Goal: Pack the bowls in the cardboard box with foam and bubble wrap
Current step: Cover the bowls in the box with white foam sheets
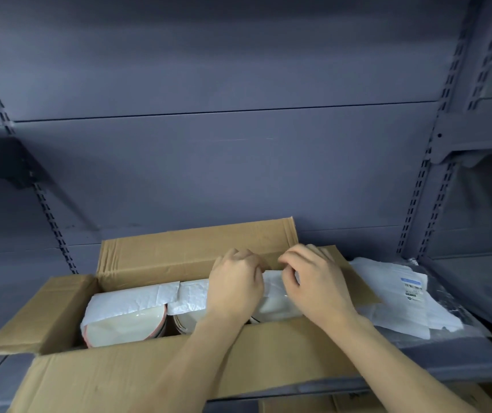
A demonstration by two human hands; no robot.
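**Tucking foam over the bowls**

I see the grey shelf [462, 362] carrying everything, with the open cardboard box [137, 380] on it, flaps spread, under both my hands. Loose foam sheets [399, 305] lie on the shelf just right of the right hand, outside the box, one with a printed label. Inside the box, white foam [137, 299] covers the back of the bowls [128, 326], which stand on edge left of and beneath the left hand. Left hand [237, 286] is curled, pressing and gripping the foam at the far wall. Right hand [317, 283] pinches the same foam strip with bent fingers. My read: padding step, bowls already in. Next move calls for pushing foam down gently, no hard pressure on rims. No bubble wrap that I can make out for sure.
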